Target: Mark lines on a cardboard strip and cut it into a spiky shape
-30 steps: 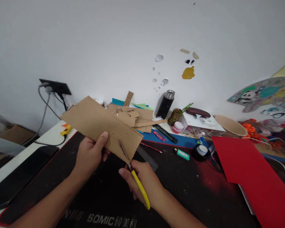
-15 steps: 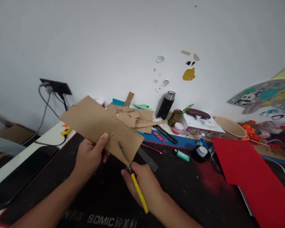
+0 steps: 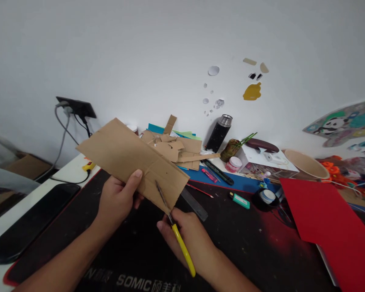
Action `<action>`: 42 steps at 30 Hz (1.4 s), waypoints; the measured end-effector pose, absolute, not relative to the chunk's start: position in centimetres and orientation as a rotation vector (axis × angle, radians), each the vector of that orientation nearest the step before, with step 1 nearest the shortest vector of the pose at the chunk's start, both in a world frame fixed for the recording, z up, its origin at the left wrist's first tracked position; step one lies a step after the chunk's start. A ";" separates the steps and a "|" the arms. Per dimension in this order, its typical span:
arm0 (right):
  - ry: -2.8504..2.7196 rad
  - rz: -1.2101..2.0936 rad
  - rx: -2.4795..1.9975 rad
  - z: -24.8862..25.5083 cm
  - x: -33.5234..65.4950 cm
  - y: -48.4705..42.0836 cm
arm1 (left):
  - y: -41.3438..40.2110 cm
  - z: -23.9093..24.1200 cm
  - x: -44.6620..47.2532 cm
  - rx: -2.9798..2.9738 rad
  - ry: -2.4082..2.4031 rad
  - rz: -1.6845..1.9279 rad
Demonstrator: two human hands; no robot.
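Observation:
My left hand [image 3: 117, 200] grips a long brown cardboard piece [image 3: 126, 156] by its lower edge, thumb on top, holding it tilted above the black desk mat [image 3: 249, 247]. My right hand [image 3: 187, 239] is closed round yellow-handled scissors [image 3: 178, 239]. Their blades run up into the cardboard near its right end, in a cut from the lower edge.
A heap of cardboard scraps [image 3: 176, 150] lies at the back, beside a black flask [image 3: 219, 133]. A metal ruler [image 3: 194, 199], pens, a green lighter [image 3: 240, 200] and a tape roll [image 3: 265, 196] lie on the mat. A red sheet [image 3: 328, 223] lies right; a black phone [image 3: 30, 223] left.
The scissor handles have closed together and the blades sit a little further into the cardboard. The view has shifted slightly left; both hands stay in place.

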State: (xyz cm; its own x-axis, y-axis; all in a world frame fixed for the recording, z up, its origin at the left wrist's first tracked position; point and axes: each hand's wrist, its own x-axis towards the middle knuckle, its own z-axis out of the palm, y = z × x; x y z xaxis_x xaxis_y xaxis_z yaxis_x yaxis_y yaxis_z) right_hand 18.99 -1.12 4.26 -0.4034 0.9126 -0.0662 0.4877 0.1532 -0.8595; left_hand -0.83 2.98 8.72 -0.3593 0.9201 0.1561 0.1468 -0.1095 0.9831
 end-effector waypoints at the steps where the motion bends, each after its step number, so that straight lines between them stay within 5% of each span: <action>1: -1.959 1.176 -1.328 4.2 19.0 -1.1 | 3.0 8.7 -0.8 1.205 1.517 1.533; 31: -1.879 1.430 -1.242 5.6 19.6 -0.9 | 3.6 7.5 -1.2 1.069 1.443 1.535; 42: -1.948 1.200 -1.463 4.6 18.3 -1.4 | 3.6 7.1 -1.2 1.130 1.464 1.545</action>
